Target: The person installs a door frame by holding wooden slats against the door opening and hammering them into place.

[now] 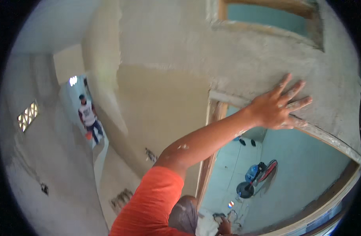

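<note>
My left hand (281,104) lies spread against the grey plastered wall (243,47), just above the door frame (334,147). Its fingers are apart and flecked with white, and nothing is in it. The bare forearm crosses the doorway's upper left corner, with an orange sleeve at the shoulder. Low in the picture is my right hand (224,227), mostly cut off by the lower edge. Its fingers look curled by a dark object (218,215) that I cannot make out. Beside it is a whitish shape, also unclear.
A framed opening (267,17) sits higher in the wall. Through the doorway are a fan (267,173), a blue water jug (251,173) and dark footwear (247,142) on a tiled floor. At the left, a person (87,114) stands in a passage near a red-orange container (88,135).
</note>
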The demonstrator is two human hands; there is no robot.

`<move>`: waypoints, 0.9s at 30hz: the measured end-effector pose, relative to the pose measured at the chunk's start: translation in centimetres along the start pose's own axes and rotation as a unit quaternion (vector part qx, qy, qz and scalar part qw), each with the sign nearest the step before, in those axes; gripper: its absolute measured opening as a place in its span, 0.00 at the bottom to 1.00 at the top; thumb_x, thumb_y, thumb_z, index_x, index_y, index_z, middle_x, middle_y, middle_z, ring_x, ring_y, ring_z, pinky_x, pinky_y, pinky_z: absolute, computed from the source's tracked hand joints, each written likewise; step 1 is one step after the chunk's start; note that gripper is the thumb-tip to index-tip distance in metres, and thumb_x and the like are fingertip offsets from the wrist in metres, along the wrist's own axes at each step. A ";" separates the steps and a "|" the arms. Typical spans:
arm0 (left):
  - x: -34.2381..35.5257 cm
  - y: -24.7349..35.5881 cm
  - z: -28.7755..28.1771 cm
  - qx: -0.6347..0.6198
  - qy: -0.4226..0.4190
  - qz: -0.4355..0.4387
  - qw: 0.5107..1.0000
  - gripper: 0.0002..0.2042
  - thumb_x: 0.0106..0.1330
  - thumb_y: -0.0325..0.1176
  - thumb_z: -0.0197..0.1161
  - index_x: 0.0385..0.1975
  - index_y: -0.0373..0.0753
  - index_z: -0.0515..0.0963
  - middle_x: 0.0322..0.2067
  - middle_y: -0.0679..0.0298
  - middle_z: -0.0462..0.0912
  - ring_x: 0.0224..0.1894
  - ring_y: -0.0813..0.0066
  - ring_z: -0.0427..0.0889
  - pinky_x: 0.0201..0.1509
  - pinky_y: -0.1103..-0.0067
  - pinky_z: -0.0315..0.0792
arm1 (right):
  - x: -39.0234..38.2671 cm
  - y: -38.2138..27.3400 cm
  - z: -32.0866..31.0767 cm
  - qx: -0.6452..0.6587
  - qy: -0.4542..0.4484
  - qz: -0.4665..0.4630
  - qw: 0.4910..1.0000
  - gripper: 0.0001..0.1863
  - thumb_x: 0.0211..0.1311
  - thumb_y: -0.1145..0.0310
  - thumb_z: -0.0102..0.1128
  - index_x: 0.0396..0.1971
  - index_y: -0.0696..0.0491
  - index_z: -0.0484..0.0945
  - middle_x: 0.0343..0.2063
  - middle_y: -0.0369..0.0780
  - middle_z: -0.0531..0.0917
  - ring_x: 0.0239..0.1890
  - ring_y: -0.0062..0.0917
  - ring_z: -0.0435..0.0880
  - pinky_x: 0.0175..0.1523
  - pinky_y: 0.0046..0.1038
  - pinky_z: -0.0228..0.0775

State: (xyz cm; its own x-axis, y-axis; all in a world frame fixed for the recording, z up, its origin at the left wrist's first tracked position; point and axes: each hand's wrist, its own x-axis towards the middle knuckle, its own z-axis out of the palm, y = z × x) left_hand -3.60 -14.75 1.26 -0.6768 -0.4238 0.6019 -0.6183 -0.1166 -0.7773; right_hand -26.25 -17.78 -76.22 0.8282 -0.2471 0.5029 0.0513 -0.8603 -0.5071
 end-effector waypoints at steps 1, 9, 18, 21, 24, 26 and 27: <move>-0.1 0.0 0.1 -0.008 0.009 0.010 1.000 0.31 0.67 0.64 0.55 0.70 0.86 0.54 0.78 0.65 0.50 0.76 0.35 0.48 0.73 0.32 0.44 | 0.0 -0.5 -1.2 0.095 -0.033 0.026 0.995 0.29 0.66 0.52 0.59 0.62 0.52 0.74 0.38 0.44 0.82 0.38 0.34 0.82 0.46 0.40 0.77; 0.1 0.5 -2.5 0.193 -0.079 0.006 0.978 0.22 0.75 0.63 0.38 0.68 0.86 0.59 0.75 0.81 0.57 0.75 0.53 0.59 0.74 0.33 0.39 | 4.3 -9.8 -8.0 0.390 -0.118 0.587 0.700 0.16 0.69 0.57 0.60 0.49 0.51 0.75 0.18 0.34 0.71 0.16 0.24 0.71 0.19 0.29 0.66; 0.1 0.3 -2.4 0.182 -0.049 0.018 0.982 0.22 0.71 0.63 0.44 0.65 0.87 0.62 0.74 0.79 0.60 0.75 0.52 0.59 0.73 0.33 0.41 | 3.3 -8.1 -6.6 0.400 -0.026 0.669 0.626 0.19 0.66 0.51 0.63 0.41 0.51 0.73 0.16 0.31 0.65 0.13 0.24 0.67 0.15 0.30 0.61; -0.2 0.4 -1.6 0.155 -0.036 0.014 0.987 0.22 0.69 0.63 0.48 0.64 0.87 0.65 0.73 0.77 0.62 0.74 0.50 0.59 0.73 0.33 0.43 | 1.3 -5.7 -5.2 0.505 -0.043 0.633 0.585 0.28 0.68 0.45 0.53 0.59 0.49 0.71 0.17 0.31 0.66 0.16 0.24 0.69 0.18 0.32 0.63; -0.5 0.3 -1.3 0.103 -0.010 0.001 0.995 0.22 0.67 0.63 0.52 0.62 0.87 0.68 0.72 0.76 0.64 0.74 0.48 0.59 0.73 0.33 0.44 | 0.8 -5.5 -4.9 0.517 -0.072 0.625 0.581 0.35 0.69 0.40 0.42 0.70 0.44 0.63 0.17 0.30 0.66 0.18 0.25 0.71 0.20 0.33 0.64; -0.5 0.2 -1.4 0.036 0.014 -0.006 0.999 0.22 0.66 0.63 0.55 0.61 0.86 0.70 0.72 0.75 0.65 0.74 0.47 0.59 0.73 0.33 0.45 | 1.7 -7.4 -5.9 0.570 -0.021 0.602 0.559 0.23 0.68 0.49 0.53 0.55 0.46 0.68 0.17 0.30 0.66 0.16 0.22 0.69 0.18 0.30 0.63; -0.1 0.4 -1.3 0.023 0.024 0.004 0.999 0.22 0.65 0.63 0.56 0.60 0.86 0.71 0.71 0.75 0.66 0.74 0.46 0.58 0.73 0.33 0.45 | 2.5 -8.7 -7.2 0.598 0.031 0.601 0.530 0.13 0.66 0.58 0.64 0.41 0.48 0.74 0.17 0.31 0.65 0.14 0.20 0.67 0.16 0.27 0.62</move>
State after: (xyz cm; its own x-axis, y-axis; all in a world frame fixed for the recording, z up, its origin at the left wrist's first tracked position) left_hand -4.26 -13.56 1.13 -0.7007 -0.3804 0.6036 -0.5952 -0.1548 -0.7886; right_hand -28.59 -14.08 -65.50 0.6452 -0.3420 -0.6832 -0.1450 0.8231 -0.5490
